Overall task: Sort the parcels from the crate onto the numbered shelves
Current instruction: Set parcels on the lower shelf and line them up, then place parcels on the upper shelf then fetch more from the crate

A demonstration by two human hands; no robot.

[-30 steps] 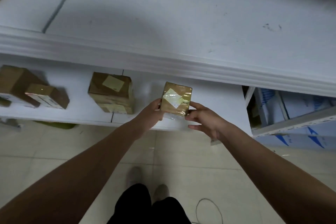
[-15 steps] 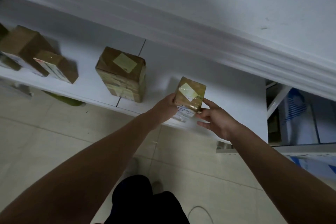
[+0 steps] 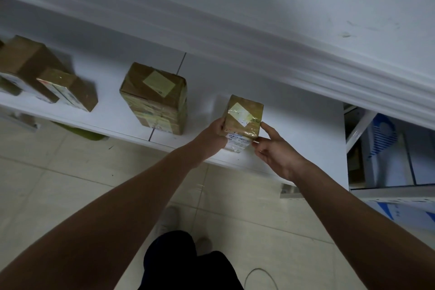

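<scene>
A small taped brown parcel (image 3: 243, 120) with a pale label on top stands upright near the front edge of the white shelf (image 3: 113, 122). My left hand (image 3: 213, 135) grips its left side. My right hand (image 3: 274, 148) touches its right lower corner, fingers loosely spread. A larger brown parcel (image 3: 156, 99) stands on the shelf to the left, a gap apart. Further left lie a small box (image 3: 68, 89) and a bigger carton (image 3: 26, 63). The crate is out of sight.
A thick white shelf board (image 3: 259, 19) overhangs from above. On the right a neighbouring rack holds white and blue cartons (image 3: 386, 155). Beige floor tiles (image 3: 47, 183) lie below, with my shoes, dark trousers and a thin cable (image 3: 259, 275).
The small parcel has come down from mid-air onto the shelf's front edge. My right hand has loosened, its fingers now only touching the parcel. The view has shifted right.
</scene>
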